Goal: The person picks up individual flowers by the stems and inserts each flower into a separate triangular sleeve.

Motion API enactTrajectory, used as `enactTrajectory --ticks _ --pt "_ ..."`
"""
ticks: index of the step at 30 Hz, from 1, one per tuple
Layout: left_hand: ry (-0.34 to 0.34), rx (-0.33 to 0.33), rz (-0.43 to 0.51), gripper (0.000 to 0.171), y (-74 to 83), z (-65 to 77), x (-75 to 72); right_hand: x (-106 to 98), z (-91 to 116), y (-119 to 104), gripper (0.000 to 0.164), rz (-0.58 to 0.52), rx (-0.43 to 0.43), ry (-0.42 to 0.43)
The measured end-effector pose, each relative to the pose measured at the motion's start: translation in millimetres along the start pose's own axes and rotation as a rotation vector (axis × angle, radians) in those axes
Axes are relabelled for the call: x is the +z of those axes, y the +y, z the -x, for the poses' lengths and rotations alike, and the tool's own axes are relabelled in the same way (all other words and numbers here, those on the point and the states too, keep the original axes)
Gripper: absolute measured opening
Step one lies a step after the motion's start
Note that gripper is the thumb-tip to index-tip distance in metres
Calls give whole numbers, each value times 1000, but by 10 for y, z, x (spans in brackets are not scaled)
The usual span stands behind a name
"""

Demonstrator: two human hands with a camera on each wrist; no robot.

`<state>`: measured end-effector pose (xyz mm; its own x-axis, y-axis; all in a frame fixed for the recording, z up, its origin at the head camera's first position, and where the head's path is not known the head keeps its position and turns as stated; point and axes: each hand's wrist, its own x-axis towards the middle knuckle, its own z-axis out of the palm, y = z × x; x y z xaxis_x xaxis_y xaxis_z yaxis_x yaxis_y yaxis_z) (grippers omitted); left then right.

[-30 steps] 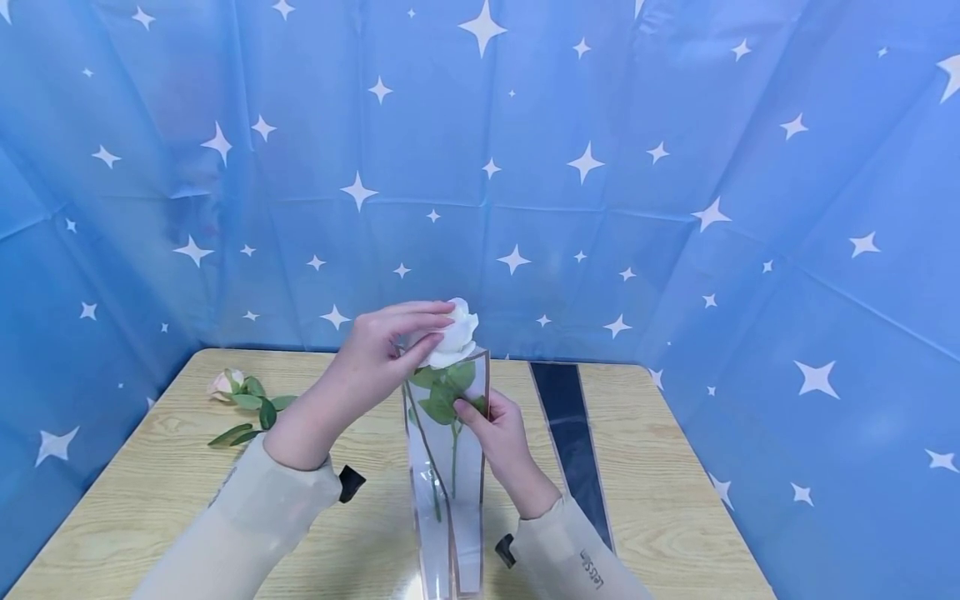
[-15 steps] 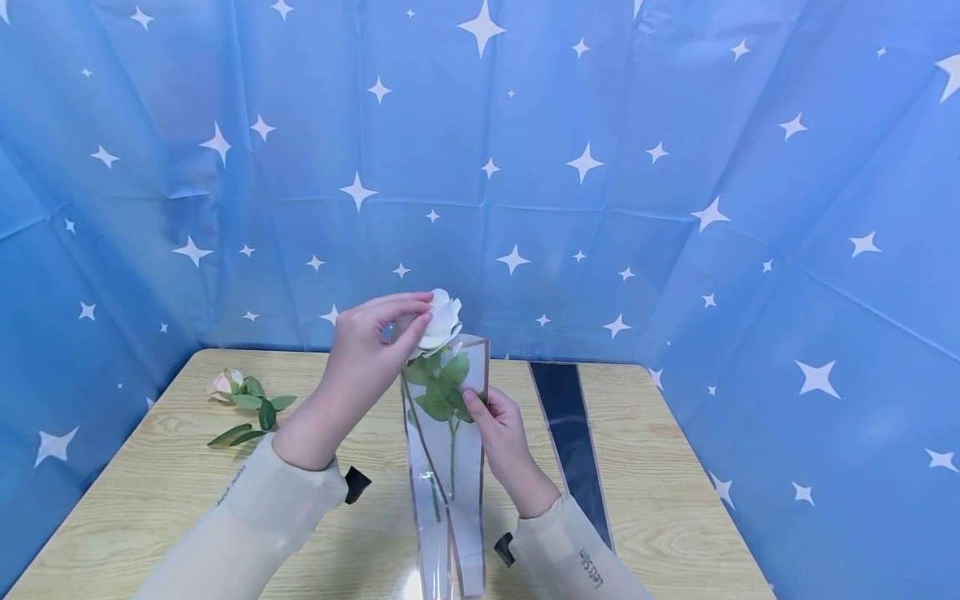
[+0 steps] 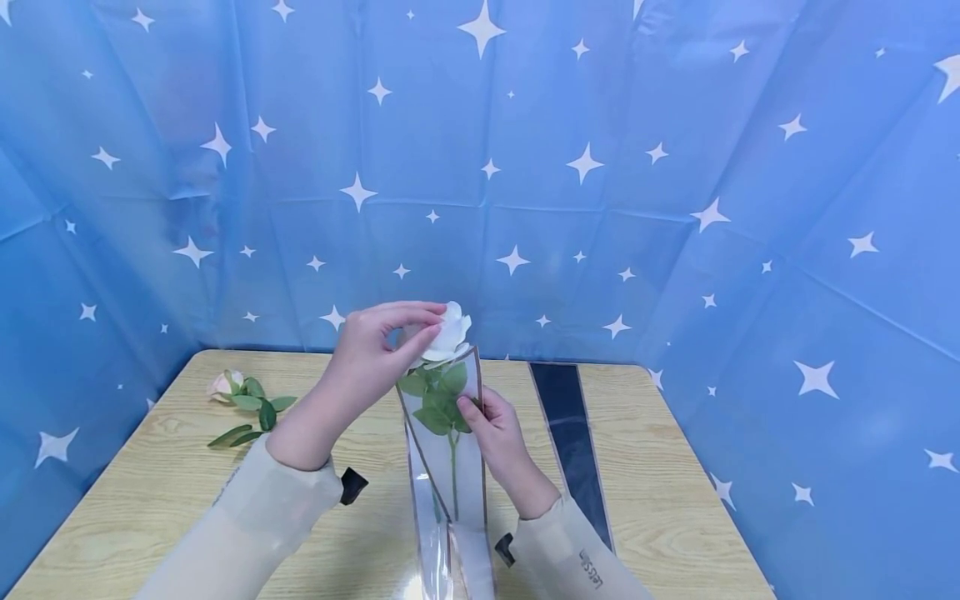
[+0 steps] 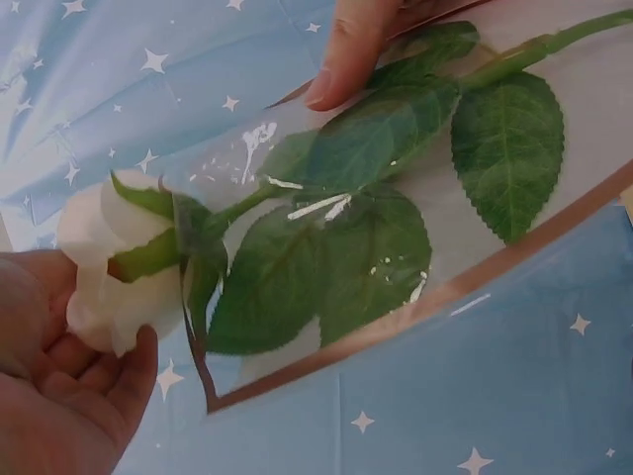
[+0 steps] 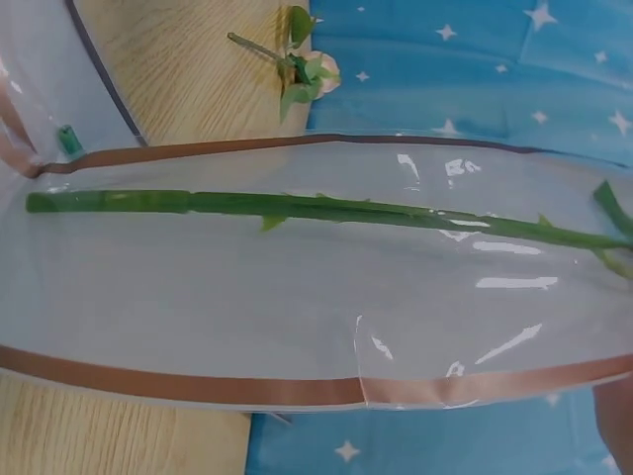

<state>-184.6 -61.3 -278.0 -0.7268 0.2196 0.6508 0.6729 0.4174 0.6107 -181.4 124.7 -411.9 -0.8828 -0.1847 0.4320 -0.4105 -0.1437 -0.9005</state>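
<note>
White rose [image 3: 450, 335] has dipped slightly; left hand [image 3: 367, 343] pinches it, right hand [image 3: 501, 432] grips its transparent sleeve [image 3: 470, 479], seemingly for steadiness.

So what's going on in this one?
A person is handling a white rose in a clear-fronted wrapper. Their left hand holds the bloom, which sticks out past the wrapper's edge; the leaves and stem are inside. Their right hand grips the wrapper's side. A pale pink rose lies on the table to the left, a dark strip to the right.
</note>
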Motion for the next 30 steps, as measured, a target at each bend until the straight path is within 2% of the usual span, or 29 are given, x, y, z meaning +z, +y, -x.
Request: enactTrajectory --ticks 6,12,18,22,26,30 --pt "-52 34 42 14 -24 12 -7 -16 3 -14 26 16 20 33" --pt "-69 50 28 15 -38 29 8 -20 1 -40 26 -1 36 74" --pt "-37 67 5 14 -42 34 32 -14 -10 -52 27 -2 31 106" --pt "-4 71 -5 13 -41 34 37 -8 0 -51 32 -61 69 124" --pt "16 82 -14 13 -38 33 41 2 2 -56 32 -112 80 100" --pt "34 102 -15 12 -31 24 48 12 -26 -79 27 -66 43 110"
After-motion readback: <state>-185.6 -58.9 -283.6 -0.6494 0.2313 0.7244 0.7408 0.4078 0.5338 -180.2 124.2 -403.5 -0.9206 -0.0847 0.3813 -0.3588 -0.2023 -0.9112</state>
